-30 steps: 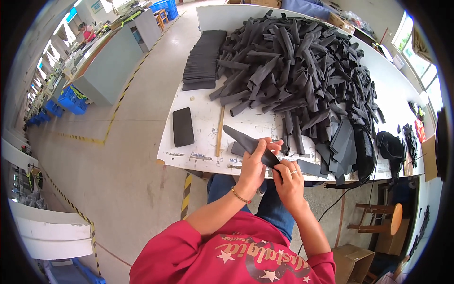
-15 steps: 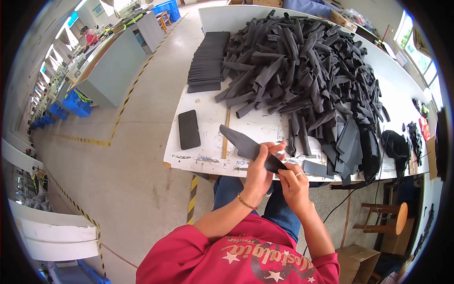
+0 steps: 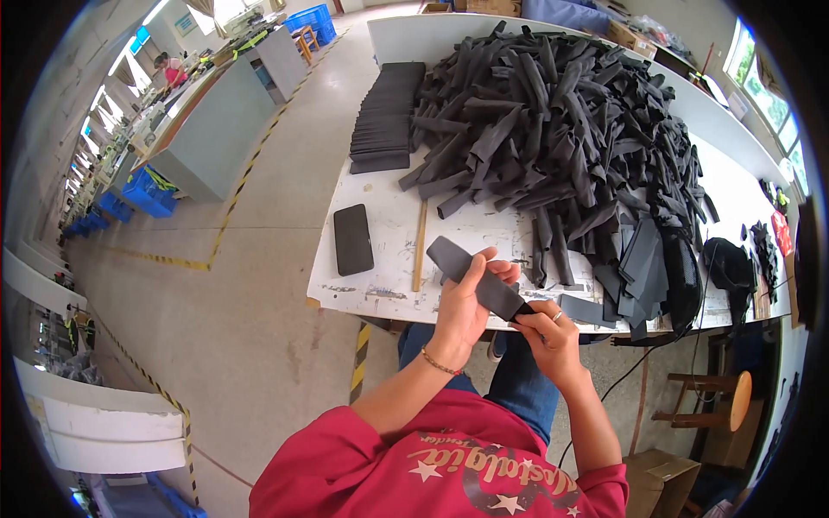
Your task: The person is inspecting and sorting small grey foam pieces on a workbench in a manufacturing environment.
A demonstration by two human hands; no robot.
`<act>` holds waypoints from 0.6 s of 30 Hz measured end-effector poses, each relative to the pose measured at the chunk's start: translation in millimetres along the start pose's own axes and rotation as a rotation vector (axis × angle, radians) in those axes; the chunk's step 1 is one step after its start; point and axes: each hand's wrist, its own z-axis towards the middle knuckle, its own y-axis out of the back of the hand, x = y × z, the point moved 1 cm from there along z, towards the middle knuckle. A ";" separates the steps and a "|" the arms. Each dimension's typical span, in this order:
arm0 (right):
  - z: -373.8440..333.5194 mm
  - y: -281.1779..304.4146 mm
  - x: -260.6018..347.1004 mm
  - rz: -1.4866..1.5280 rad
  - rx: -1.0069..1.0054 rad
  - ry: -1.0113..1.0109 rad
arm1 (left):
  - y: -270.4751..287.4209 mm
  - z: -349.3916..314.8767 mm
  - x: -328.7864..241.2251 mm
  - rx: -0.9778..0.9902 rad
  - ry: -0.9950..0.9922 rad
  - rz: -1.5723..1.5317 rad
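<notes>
Head view: dark fabric strip (image 3: pixel 497 295) held two-handed
Left fingers (image 3: pixel 472 273) clasp its middle; right fingers (image 3: pixel 539 322) (ring (image 3: pixel 557 316) on one) pinch its near end.

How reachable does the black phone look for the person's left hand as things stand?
Probably yes: the black phone lies uncovered on the table, and nothing tall stands between it and the left hand, though that hand is busy holding a dark strip.

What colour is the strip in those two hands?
Dark grey: the strip shows best in the head view.
</notes>
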 end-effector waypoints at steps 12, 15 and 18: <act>9.4 -0.2 0.7 0.090 -0.057 0.007 | -18.2 -14.4 21.6 0.040 -0.122 -0.056; 10.1 -0.5 -2.5 0.125 -0.039 -0.021 | -18.8 -15.4 22.6 0.040 -0.105 -0.046; 11.5 0.4 -4.1 0.129 -0.035 -0.038 | -18.4 -14.7 22.9 0.052 -0.090 -0.047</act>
